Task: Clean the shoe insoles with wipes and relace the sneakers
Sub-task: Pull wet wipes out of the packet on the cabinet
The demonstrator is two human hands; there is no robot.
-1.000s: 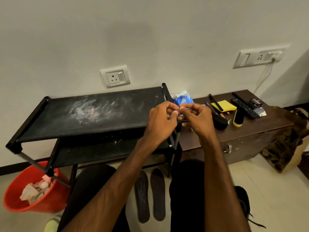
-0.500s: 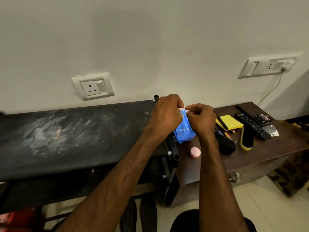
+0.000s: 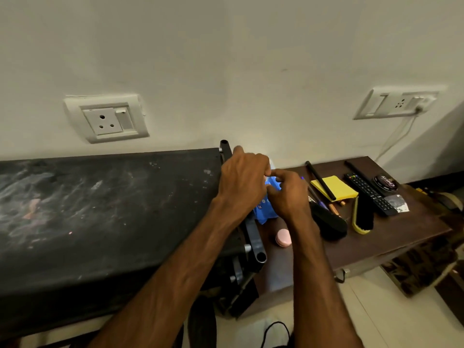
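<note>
Brown table (image 3: 376,237), half-hidden blue wipes pack (image 3: 266,212)

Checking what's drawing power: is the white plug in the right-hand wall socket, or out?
In. The white plug sits in the white right-hand socket plate; its pale cable hangs down the wall.

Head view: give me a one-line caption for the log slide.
Left hand and right hand pinch the top of a blue wipes packet over the brown table, beside the black rack.
</note>
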